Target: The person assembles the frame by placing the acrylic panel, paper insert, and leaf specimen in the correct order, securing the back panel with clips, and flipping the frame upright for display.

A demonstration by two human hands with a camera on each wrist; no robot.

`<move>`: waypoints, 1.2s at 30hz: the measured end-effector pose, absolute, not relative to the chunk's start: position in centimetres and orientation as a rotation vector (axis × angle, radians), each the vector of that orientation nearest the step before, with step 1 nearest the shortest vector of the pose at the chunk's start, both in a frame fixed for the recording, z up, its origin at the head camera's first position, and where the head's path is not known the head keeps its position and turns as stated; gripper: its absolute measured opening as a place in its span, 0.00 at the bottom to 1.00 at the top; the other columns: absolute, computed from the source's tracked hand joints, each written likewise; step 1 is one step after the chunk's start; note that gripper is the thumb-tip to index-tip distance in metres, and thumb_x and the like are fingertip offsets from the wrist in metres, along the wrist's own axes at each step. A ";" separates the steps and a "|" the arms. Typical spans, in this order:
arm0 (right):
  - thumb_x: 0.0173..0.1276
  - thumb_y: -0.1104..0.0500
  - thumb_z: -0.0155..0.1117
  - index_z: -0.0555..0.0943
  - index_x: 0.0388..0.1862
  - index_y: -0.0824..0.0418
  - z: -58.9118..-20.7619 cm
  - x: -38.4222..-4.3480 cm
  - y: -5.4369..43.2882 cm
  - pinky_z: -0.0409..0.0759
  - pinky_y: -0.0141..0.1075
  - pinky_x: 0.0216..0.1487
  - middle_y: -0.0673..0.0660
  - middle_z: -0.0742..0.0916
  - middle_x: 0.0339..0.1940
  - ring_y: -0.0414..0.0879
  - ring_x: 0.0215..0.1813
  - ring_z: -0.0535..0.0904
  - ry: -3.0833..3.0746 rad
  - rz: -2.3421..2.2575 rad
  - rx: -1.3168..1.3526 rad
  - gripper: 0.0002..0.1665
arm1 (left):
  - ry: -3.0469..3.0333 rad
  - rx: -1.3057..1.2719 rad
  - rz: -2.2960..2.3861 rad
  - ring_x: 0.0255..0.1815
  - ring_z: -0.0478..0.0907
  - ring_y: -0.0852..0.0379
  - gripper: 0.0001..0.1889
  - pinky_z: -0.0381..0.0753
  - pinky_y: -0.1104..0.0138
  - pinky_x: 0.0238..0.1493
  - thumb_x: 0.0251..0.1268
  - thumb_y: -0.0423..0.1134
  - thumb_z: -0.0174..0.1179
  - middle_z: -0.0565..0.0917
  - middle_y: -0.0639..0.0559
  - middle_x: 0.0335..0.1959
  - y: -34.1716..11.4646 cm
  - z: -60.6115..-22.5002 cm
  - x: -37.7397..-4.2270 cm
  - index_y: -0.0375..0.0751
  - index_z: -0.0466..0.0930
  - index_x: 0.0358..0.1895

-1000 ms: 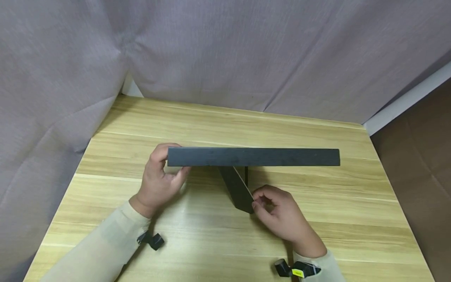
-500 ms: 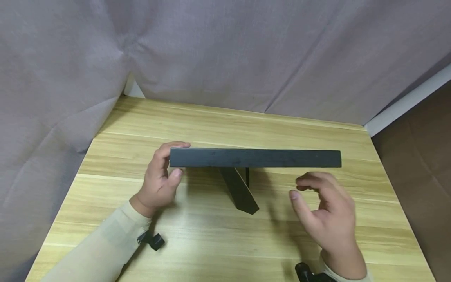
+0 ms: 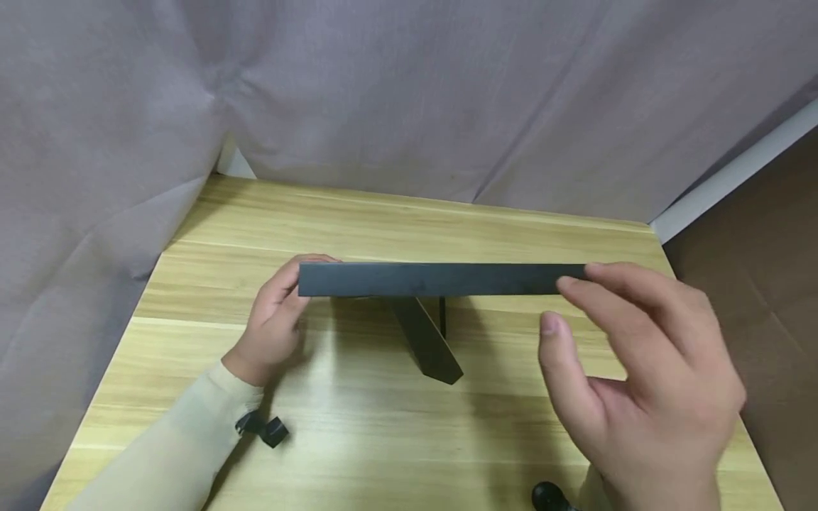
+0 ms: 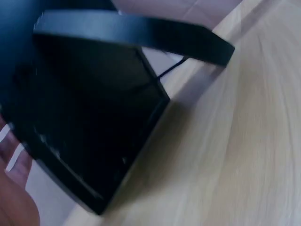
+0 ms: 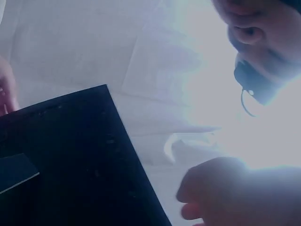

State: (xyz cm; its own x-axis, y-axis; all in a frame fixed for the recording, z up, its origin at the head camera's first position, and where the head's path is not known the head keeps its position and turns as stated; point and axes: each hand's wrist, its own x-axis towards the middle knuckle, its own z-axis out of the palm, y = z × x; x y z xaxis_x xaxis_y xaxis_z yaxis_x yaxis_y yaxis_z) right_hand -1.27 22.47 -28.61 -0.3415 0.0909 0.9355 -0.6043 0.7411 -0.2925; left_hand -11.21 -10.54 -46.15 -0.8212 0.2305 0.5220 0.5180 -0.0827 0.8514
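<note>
A black picture frame stands upright on the wooden table, its top edge towards the head camera. From its back a stand leg slants out towards the person, with a thin dark strap beside it. My left hand holds the frame's left edge, fingers on the far side and thumb on the near side. At the right end my right hand is raised, thumb and fingers spread; its fingertips overlap the frame in the head view. The right wrist view shows a gap between the right hand and the frame's edge.
Grey cloth hangs behind and to the left of the table. A brown panel stands along the right side. Wrist cameras, such as the left one, stick out from the wrists. Strong light glares in the right wrist view.
The right hand has let go of the stand leg, moved right and risen to the frame's right end, its fingers spreading. The left hand stays at the left edge, its thumb shifting.
</note>
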 end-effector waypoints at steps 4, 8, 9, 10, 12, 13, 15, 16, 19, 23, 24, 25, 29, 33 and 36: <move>0.67 0.54 0.77 0.97 0.38 0.61 -28.5 -1.5 21.9 0.79 0.42 0.58 0.65 0.94 0.42 0.71 0.40 0.85 -1.852 0.598 0.455 0.11 | -1.991 -0.792 -2.122 0.70 0.82 0.56 0.20 0.78 0.65 0.77 0.88 0.27 0.44 0.87 0.58 0.66 -10.7 -47.2 -11.8 0.27 0.80 0.69; 0.67 0.55 0.75 0.97 0.37 0.61 -28.5 -1.4 21.8 0.81 0.47 0.56 0.65 0.93 0.40 0.71 0.38 0.85 -1.841 0.562 0.455 0.11 | -1.991 -0.785 -2.158 0.67 0.84 0.57 0.17 0.81 0.66 0.74 0.87 0.26 0.50 0.88 0.58 0.63 -10.6 -47.5 -12.2 0.30 0.82 0.68; 0.67 0.55 0.75 0.97 0.37 0.61 -28.5 -1.4 21.8 0.81 0.47 0.55 0.65 0.93 0.40 0.71 0.37 0.84 -1.837 0.557 0.455 0.11 | -1.987 -0.784 -2.156 0.66 0.85 0.58 0.17 0.81 0.66 0.73 0.86 0.26 0.51 0.89 0.58 0.62 -10.5 -47.6 -12.3 0.31 0.83 0.67; 0.67 0.55 0.75 0.97 0.37 0.61 -28.5 -1.5 21.8 0.81 0.47 0.55 0.65 0.93 0.39 0.71 0.37 0.84 -1.834 0.553 0.456 0.11 | -1.978 -0.784 -2.161 0.65 0.85 0.58 0.17 0.82 0.67 0.72 0.85 0.25 0.53 0.89 0.58 0.62 -10.5 -47.6 -12.3 0.32 0.83 0.67; 0.67 0.55 0.75 0.97 0.37 0.61 -28.5 -1.5 21.8 0.82 0.48 0.55 0.65 0.93 0.39 0.71 0.37 0.85 -1.835 0.553 0.459 0.11 | -1.960 -0.790 -2.167 0.64 0.85 0.59 0.16 0.83 0.68 0.70 0.85 0.26 0.56 0.89 0.58 0.61 -10.4 -47.6 -12.3 0.37 0.84 0.66; 0.67 0.55 0.75 0.97 0.38 0.61 -28.4 -1.5 21.8 0.82 0.48 0.56 0.65 0.94 0.39 0.71 0.38 0.85 -1.839 0.553 0.459 0.11 | -1.949 -0.796 -2.173 0.63 0.86 0.59 0.15 0.83 0.68 0.69 0.85 0.27 0.57 0.89 0.58 0.60 -10.4 -47.5 -12.3 0.38 0.85 0.66; 0.67 0.55 0.75 0.97 0.39 0.61 -28.3 -1.5 21.9 0.83 0.47 0.57 0.65 0.94 0.41 0.71 0.39 0.86 -1.850 0.552 0.452 0.11 | -1.924 -0.813 -2.188 0.62 0.86 0.60 0.14 0.84 0.69 0.68 0.85 0.28 0.59 0.89 0.58 0.60 -10.3 -47.6 -12.3 0.40 0.85 0.65; 0.67 0.55 0.75 0.97 0.39 0.61 -28.3 -1.5 22.0 0.83 0.46 0.58 0.65 0.94 0.41 0.71 0.40 0.86 -1.858 0.552 0.449 0.11 | -1.913 -0.824 -2.193 0.62 0.86 0.59 0.14 0.85 0.69 0.68 0.85 0.28 0.59 0.88 0.58 0.60 -10.3 -47.6 -12.3 0.40 0.85 0.64; 0.68 0.55 0.75 0.97 0.41 0.62 -28.2 -1.5 22.2 0.83 0.43 0.60 0.65 0.95 0.44 0.70 0.43 0.88 -1.880 0.550 0.438 0.12 | -1.896 -0.856 -2.185 0.60 0.87 0.59 0.14 0.86 0.69 0.65 0.81 0.24 0.57 0.88 0.56 0.60 -10.5 -47.7 -12.2 0.34 0.85 0.63; 0.69 0.54 0.75 0.97 0.42 0.62 -28.1 -1.9 22.4 0.85 0.38 0.64 0.64 0.95 0.45 0.69 0.46 0.89 -1.898 0.550 0.432 0.13 | -1.951 -0.860 -2.131 0.58 0.86 0.58 0.16 0.87 0.69 0.62 0.74 0.20 0.56 0.88 0.54 0.58 -10.8 -47.7 -11.9 0.31 0.84 0.60; 0.70 0.54 0.75 0.97 0.42 0.61 -28.1 -2.0 22.5 0.85 0.37 0.65 0.64 0.95 0.46 0.69 0.46 0.89 -1.904 0.553 0.428 0.13 | -1.973 -0.861 -2.111 0.58 0.86 0.58 0.16 0.86 0.69 0.63 0.74 0.20 0.56 0.88 0.53 0.58 -10.9 -47.7 -11.8 0.31 0.84 0.59; 0.70 0.53 0.75 0.97 0.42 0.61 -28.1 -2.1 22.6 0.85 0.35 0.66 0.64 0.95 0.46 0.69 0.46 0.90 -1.909 0.557 0.424 0.13 | -2.001 -0.864 -2.086 0.59 0.86 0.58 0.15 0.85 0.68 0.65 0.74 0.21 0.57 0.88 0.53 0.57 -11.1 -47.6 -11.7 0.32 0.85 0.59; 0.70 0.51 0.75 0.97 0.41 0.62 -28.0 -2.7 22.9 0.84 0.30 0.66 0.64 0.96 0.45 0.68 0.47 0.90 -1.916 0.581 0.407 0.15 | -2.061 -0.920 -2.005 0.60 0.85 0.56 0.15 0.83 0.67 0.70 0.75 0.21 0.61 0.89 0.51 0.57 -11.3 -47.5 -11.3 0.34 0.87 0.58; 0.69 0.50 0.77 0.97 0.40 0.62 -27.8 -3.4 23.4 0.84 0.29 0.66 0.64 0.96 0.44 0.66 0.47 0.92 -1.930 0.614 0.397 0.16 | -2.062 -1.023 -1.913 0.56 0.87 0.57 0.15 0.84 0.66 0.69 0.72 0.21 0.65 0.91 0.49 0.52 -11.4 -47.4 -10.9 0.34 0.88 0.58; 0.68 0.50 0.78 0.97 0.39 0.63 -27.7 -4.0 23.7 0.85 0.30 0.67 0.65 0.96 0.43 0.65 0.49 0.93 -1.946 0.640 0.390 0.16 | -2.050 -1.107 -1.824 0.54 0.88 0.57 0.17 0.86 0.66 0.66 0.68 0.21 0.68 0.92 0.49 0.49 -11.3 -47.2 -10.6 0.36 0.89 0.57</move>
